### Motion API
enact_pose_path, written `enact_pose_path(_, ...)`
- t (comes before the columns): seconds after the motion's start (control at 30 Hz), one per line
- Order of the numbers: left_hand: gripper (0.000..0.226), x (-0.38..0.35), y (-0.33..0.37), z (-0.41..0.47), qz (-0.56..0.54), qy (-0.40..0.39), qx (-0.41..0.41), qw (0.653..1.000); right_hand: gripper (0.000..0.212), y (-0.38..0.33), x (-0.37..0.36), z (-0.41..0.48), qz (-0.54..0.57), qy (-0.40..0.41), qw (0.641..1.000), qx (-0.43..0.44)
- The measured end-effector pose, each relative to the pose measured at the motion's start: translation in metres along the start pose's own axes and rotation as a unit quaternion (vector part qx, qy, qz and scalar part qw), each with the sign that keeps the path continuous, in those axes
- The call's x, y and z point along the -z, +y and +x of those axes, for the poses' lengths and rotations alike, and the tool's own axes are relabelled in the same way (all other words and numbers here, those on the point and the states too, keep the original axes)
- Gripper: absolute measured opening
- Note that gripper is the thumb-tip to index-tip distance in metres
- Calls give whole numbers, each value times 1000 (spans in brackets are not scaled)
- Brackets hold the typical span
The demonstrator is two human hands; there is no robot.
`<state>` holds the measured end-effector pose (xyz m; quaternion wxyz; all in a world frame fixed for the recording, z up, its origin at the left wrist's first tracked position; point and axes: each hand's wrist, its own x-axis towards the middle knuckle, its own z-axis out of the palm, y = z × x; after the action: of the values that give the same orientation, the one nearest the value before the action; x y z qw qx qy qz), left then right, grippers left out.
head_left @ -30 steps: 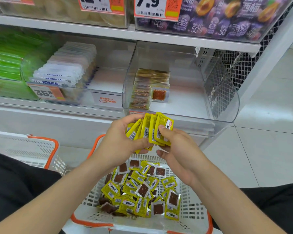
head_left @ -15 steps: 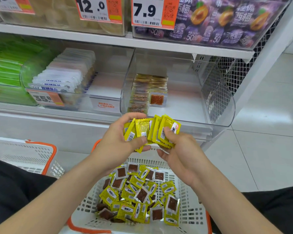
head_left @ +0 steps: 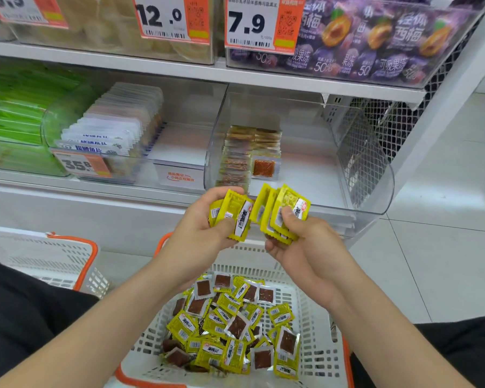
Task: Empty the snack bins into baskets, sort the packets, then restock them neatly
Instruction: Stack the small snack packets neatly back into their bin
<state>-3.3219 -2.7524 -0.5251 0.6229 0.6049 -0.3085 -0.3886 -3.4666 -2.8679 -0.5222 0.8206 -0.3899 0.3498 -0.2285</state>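
1. Side basket (head_left: 34, 256), middle left of the frame: white slotted plastic with an orange handle. Its contents are out of view.
2. Left hand (head_left: 199, 236), centre: your fingers and thumb curl round the left bunch (head_left: 235, 217) of yellow packets. One second ago both hands held a single fan; it is now split in two.
3. Pile (head_left: 230, 326), bottom centre, in the basket (head_left: 317, 345): small flat squares of glossy, crinkled foil with serrated edges. Some show yellow barcoded faces, others a clear window over brown filling.
4. Right hand (head_left: 305, 245), right of centre: your thumb pinches the right bunch (head_left: 286, 211) against fingers curled beneath. A gap separates the two bunches.
5. Judgement: the split indicates sorting in progress, probably facing the packets one way. Neither bunch is restocked yet. Expect the slick foil to slide, so grip across the edges.
6. Bin (head_left: 361, 169), upper right of your hands: clear rigid plastic with a rounded front. Short rows (head_left: 247, 155) of packets stand on edge at its left side.
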Motion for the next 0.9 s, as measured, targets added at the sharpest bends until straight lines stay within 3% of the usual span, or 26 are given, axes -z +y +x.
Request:
enact_pose_path(0.1,40,-9,-5,-1,-45,43,-16,998,27,14,-10,-9,-42,-43,998,-13)
enact_pose_path(0.2,38,-11,-8,-1,-55,78,-16,995,29,20,-16,-11,-16,-65,998,-10)
enact_pose_path(0.3,41,-6,-4,1,-64,68,20,995,28,13,-15,-9,-13,-65,998,7)
enact_pose_path(0.43,42,2,7,4,-48,27,46,997,25,2,-8,-6,-108,-44,992,41)
enact_pose_path(0.57,35,1,5,2,-6,27,0,1000,25,-2,-8,-4,-15,-14,1000,15)
enact_pose_path(0.67,10,-10,3,0,-79,83,-4,993,27,4,-12,-5,58,-12,998,-1)
enact_pose_path(0.77,5,-17,0,0,-175,90,-3,980,29,9,-16,-7,99,-29,994,-17)
enact_pose_path(0.9,28,-15,2,2,-252,47,1,967,33,12,-19,-9,56,-45,997,17)
